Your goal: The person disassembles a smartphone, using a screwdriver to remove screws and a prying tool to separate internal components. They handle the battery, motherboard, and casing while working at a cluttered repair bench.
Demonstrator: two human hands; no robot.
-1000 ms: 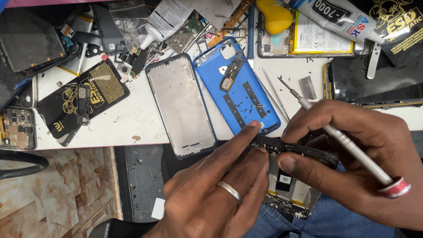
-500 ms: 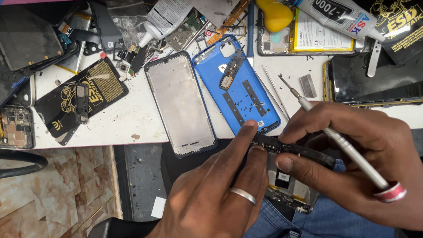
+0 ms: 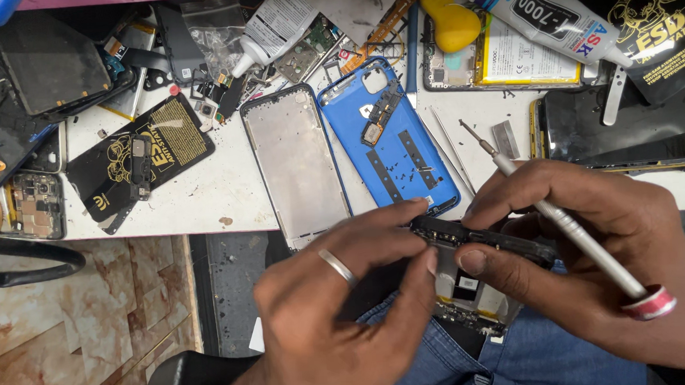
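Both hands — left hand [image 3: 341, 310], right hand [image 3: 588, 258] — pinch the opened phone [image 3: 472, 275]; the screwdriver [image 3: 563, 224], in the right, points up-left toward the blue back cover [image 3: 391, 143].

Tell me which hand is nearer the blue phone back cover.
Left. The left hand has a fingertip at the blue phone back cover's lower edge; the right hand, holding a screwdriver, sits off to its right.

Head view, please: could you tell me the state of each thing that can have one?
Opened phone: held over the lap by both hands.
Left hand: fingers pinching the phone's top edge.
Right hand: grips the phone, screwdriver tucked in it.
Blue back cover: off, lying inside up.
Silver frame: bare, flat on the table.
Glue tube: lying down.
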